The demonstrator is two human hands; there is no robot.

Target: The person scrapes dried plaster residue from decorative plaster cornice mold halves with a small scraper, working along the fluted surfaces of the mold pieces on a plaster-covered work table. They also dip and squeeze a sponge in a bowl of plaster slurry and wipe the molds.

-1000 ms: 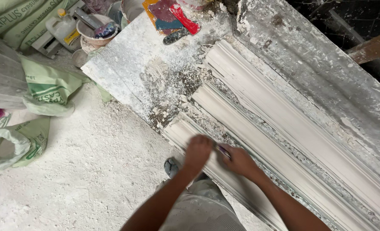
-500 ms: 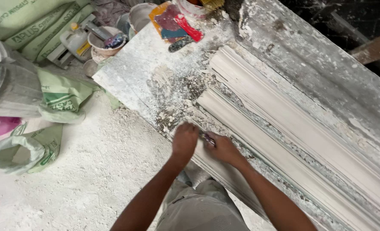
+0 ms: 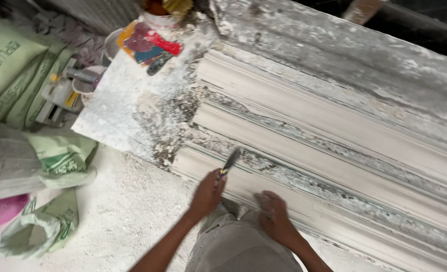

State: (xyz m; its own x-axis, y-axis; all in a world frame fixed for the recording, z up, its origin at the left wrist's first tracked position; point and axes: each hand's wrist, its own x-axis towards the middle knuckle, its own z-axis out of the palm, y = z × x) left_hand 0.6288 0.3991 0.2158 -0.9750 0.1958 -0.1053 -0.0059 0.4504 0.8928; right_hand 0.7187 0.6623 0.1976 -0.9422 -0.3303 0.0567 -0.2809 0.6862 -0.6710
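So 2 hands: left hand (image 3: 207,194) grips 1 scraper (image 3: 229,162), right hand (image 3: 273,217) flat, released, on plaster moulding (image 3: 334,146).

I get soft, even daylight with no hard shadows or glare. The white plaster moulding (image 3: 334,126) reads bright but keeps its detail. Beyond the moulding's far edge the top right corner falls into darkness. Everything looks slightly smeared, and the green sacks (image 3: 12,75) left of the moulding are softest.
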